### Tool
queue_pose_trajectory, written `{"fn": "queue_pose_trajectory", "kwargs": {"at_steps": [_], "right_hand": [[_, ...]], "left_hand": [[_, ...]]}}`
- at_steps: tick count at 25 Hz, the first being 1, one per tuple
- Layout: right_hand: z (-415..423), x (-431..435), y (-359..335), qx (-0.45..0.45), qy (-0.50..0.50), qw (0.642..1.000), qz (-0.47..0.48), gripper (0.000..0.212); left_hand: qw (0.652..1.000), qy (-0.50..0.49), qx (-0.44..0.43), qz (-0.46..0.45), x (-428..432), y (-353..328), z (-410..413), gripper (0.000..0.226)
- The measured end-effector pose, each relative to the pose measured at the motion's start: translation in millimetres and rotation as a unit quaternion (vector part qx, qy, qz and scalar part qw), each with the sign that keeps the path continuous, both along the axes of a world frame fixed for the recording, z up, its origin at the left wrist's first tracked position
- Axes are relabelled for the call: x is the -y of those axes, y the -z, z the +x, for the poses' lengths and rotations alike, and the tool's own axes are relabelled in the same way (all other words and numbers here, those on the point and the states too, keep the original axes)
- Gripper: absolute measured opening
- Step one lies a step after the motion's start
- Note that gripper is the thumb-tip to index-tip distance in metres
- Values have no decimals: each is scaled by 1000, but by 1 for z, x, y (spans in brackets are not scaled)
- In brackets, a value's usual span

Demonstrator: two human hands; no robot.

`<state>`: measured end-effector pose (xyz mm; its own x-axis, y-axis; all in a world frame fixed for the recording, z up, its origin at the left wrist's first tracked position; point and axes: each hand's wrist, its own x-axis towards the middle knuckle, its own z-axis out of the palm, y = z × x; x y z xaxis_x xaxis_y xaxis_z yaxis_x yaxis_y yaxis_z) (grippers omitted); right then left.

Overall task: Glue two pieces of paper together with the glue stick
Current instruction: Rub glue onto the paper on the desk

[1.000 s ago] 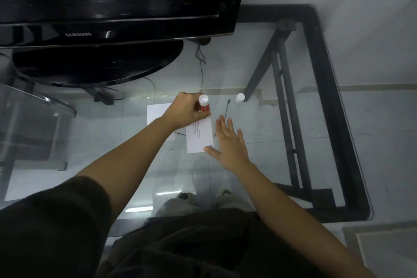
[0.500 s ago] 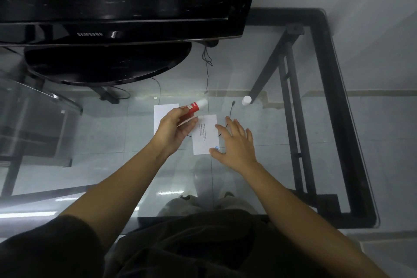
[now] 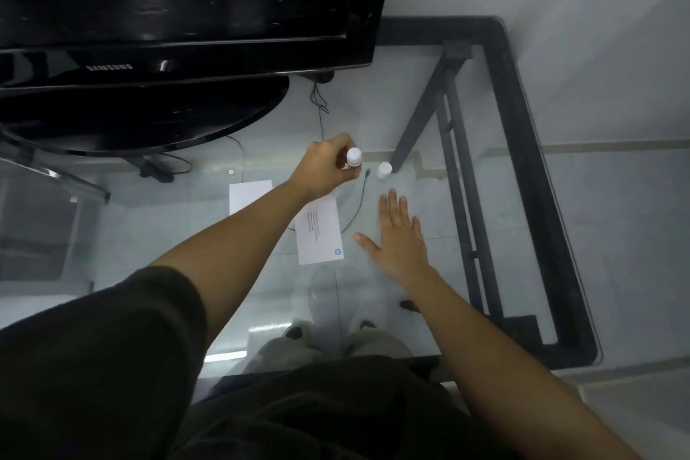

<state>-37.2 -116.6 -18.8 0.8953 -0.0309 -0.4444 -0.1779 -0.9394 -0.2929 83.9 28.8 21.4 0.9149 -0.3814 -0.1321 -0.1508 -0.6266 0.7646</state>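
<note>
My left hand is closed around the glue stick, held upright with its white end up, beyond the far end of the printed paper. That white sheet lies on the glass table and carries small text and a blue logo. A second, blank white paper lies to its left, partly hidden by my left forearm. My right hand rests flat on the glass with fingers spread, just right of the printed sheet and apart from it. The white cap stands on the glass to the right of the glue stick.
A black television on an oval stand fills the far left of the table. The black table frame runs along the right and near edges. A thin cable lies between the papers and my right hand.
My left hand has carried the glue stick away from the paper toward the cap and turned it upright. My right hand has slid right, off the printed sheet's corner.
</note>
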Motion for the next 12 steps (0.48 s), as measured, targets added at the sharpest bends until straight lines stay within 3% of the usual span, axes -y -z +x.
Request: {"fn": "queue_pose_trajectory", "kwargs": {"at_steps": [7,12], "right_hand": [[5,-3,2,-19,2,1000,-3,89],[5,-6,1,-7,8,1000,-20,88]], "left_hand": [[998,23,19,46,21,8,14,34],[999,10,-5,45,0,4,-1,53]]}}
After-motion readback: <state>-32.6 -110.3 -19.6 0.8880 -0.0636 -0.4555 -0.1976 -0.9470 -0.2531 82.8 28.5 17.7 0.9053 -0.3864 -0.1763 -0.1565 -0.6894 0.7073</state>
